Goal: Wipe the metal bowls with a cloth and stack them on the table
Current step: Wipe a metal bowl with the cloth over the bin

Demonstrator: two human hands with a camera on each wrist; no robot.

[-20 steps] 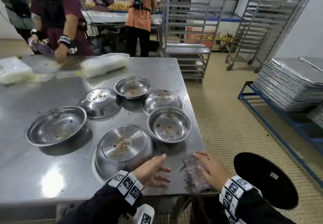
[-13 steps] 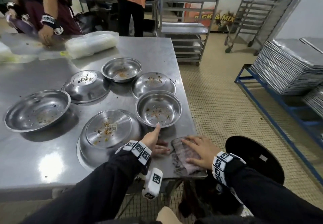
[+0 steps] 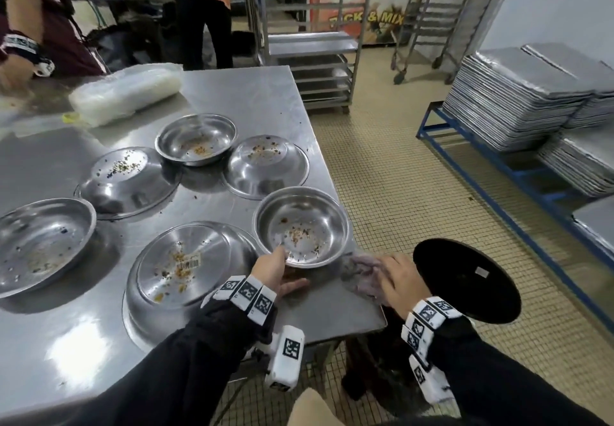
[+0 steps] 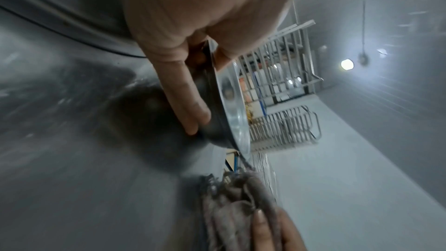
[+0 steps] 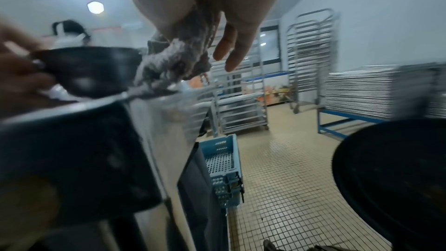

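Note:
Several metal bowls with crumbs lie on the steel table (image 3: 272, 93), some upright, some upside down. My left hand (image 3: 280, 266) pinches the near rim of the upright bowl (image 3: 302, 226) closest to the table's right corner, thumb inside, fingers under it; the left wrist view shows the same bowl (image 4: 231, 106) tilted up off the table. My right hand (image 3: 395, 276) grips a crumpled grey cloth (image 3: 360, 271) at the table's near right edge, beside that bowl. The cloth (image 5: 173, 58) hangs bunched from my fingers in the right wrist view, next to the bowl (image 5: 89, 70).
A large upturned bowl (image 3: 186, 266) lies just left of my left hand. A black round stool seat (image 3: 465, 279) stands right of the table. Stacked metal trays (image 3: 518, 93) on blue frames fill the right side. Two people stand beyond the table's far side. A plastic bag (image 3: 126, 93) lies there.
My left hand moved forward from the table surface and took the near bowl's rim, tilting it up. My right hand went from lying flat on the cloth to bunching it.

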